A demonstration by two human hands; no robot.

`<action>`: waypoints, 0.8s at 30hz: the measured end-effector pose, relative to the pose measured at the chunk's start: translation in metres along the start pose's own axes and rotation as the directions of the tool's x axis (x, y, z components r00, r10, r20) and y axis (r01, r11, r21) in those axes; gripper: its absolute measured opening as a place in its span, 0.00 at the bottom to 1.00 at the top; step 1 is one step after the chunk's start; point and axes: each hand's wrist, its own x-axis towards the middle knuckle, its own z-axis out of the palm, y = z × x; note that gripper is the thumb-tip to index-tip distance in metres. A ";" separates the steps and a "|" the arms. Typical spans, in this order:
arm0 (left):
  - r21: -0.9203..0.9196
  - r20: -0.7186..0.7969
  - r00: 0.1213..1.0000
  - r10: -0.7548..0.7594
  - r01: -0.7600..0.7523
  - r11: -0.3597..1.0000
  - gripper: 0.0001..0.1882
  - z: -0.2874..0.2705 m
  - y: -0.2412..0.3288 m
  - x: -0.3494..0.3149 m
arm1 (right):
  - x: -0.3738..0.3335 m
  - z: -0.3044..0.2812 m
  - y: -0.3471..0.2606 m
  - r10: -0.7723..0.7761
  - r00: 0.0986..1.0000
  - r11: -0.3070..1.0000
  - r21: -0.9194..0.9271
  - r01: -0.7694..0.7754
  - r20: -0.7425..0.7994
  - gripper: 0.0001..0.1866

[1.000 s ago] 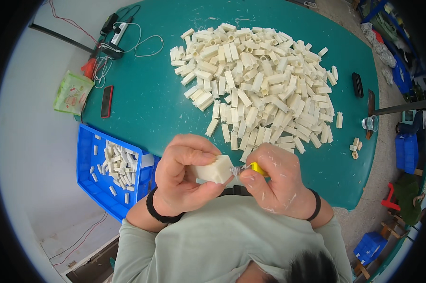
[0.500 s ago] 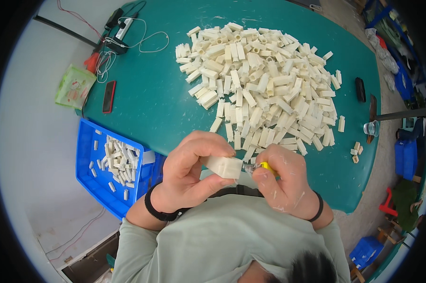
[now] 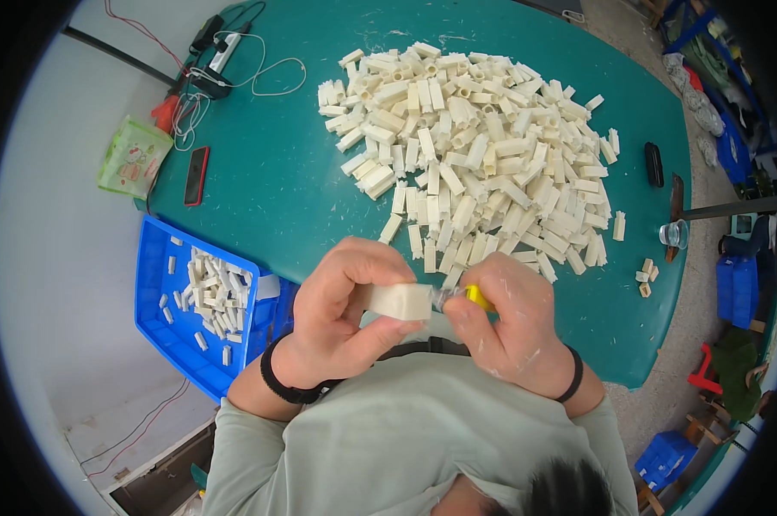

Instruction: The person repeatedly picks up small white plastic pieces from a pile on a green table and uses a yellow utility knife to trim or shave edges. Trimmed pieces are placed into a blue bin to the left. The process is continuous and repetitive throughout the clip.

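My left hand [image 3: 347, 301] is closed around a cream-white plastic block [image 3: 400, 302], thumb below and fingers above, with one end pointing right. My right hand [image 3: 513, 322] grips a yellow-handled knife [image 3: 477, 297], whose greyish metal part meets or nearly meets the block's right end. The blade itself is blurred, and most of the handle lies hidden in the fist. White shavings cling to my right hand. Just beyond both hands spreads a large pile of similar cream-white hollow pieces [image 3: 483, 155].
The green table [image 3: 277, 172] bears a red-edged phone [image 3: 197, 176], a power strip [image 3: 225, 53] with cables, a black case [image 3: 653, 164], a clear cup [image 3: 673, 234] and a few loose pieces [image 3: 646, 277]. At the left sits a blue bin [image 3: 154, 297] with small white pieces.
The block has turned slightly in my left hand, so its end face points more to the right. My right hand with the knife has shifted a little left, closer to it.
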 end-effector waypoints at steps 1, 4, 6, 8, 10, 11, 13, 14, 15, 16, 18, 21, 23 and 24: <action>-0.002 0.094 0.995 0.023 -0.023 1.000 0.20 -0.002 0.002 0.000 | 0.000 0.001 0.003 0.071 0.997 0.997 -0.011 -0.071 -0.003 0.14; -0.089 0.212 0.977 0.034 -0.015 0.996 0.25 -0.004 0.007 0.002 | 0.000 0.001 0.009 0.219 0.976 0.975 0.021 -0.219 0.016 0.15; -0.249 0.087 0.995 -0.051 0.072 0.966 0.29 0.001 0.002 0.001 | 0.002 -0.003 0.002 0.231 0.970 0.963 0.127 -0.238 0.074 0.15; -0.180 0.093 0.996 -0.001 0.018 0.984 0.32 -0.001 0.000 0.003 | 0.002 -0.006 0.000 0.213 0.970 0.963 0.146 -0.228 0.115 0.14; -0.170 0.050 0.999 0.002 0.007 0.985 0.31 -0.001 -0.003 0.001 | 0.002 -0.007 0.000 0.186 0.972 0.962 0.173 -0.210 0.145 0.13; -0.172 0.027 1.000 -0.006 0.011 0.985 0.30 0.000 -0.003 0.001 | 0.002 -0.007 -0.001 0.169 0.973 0.961 0.191 -0.198 0.154 0.13; -0.179 -0.019 1.000 -0.021 0.017 0.984 0.27 0.002 -0.002 0.000 | 0.002 -0.007 -0.002 0.146 0.974 0.959 0.216 -0.182 0.173 0.13; -0.164 -0.017 1.000 -0.018 0.014 0.986 0.26 0.001 -0.002 0.000 | 0.001 -0.007 -0.003 0.139 0.973 0.958 0.222 -0.179 0.184 0.13; -0.149 -0.015 1.000 -0.014 0.011 0.989 0.24 0.000 -0.001 0.000 | 0.001 -0.007 -0.003 0.133 0.972 0.958 0.228 -0.176 0.194 0.13; -0.135 -0.012 1.000 -0.010 0.008 0.991 0.23 -0.001 0.000 0.001 | 0.001 -0.008 -0.003 0.115 0.974 0.961 0.226 -0.158 0.194 0.13; -0.109 0.020 0.999 -0.028 0.030 0.994 0.20 -0.004 0.003 0.001 | 0.001 -0.008 -0.003 0.080 0.978 0.967 0.221 -0.122 0.193 0.13; -0.054 0.075 0.996 -0.056 0.060 0.997 0.17 -0.009 0.005 0.002 | 0.001 -0.008 -0.003 0.049 0.982 0.972 0.216 -0.089 0.184 0.13; -0.023 0.117 0.990 -0.077 0.080 0.997 0.17 -0.011 0.007 0.003 | 0.002 -0.009 -0.004 0.036 0.980 0.972 0.223 -0.080 0.194 0.13; -0.015 0.140 0.986 -0.087 0.090 0.996 0.17 -0.012 0.008 0.003 | 0.002 -0.009 -0.003 0.030 0.980 0.971 0.226 -0.076 0.198 0.14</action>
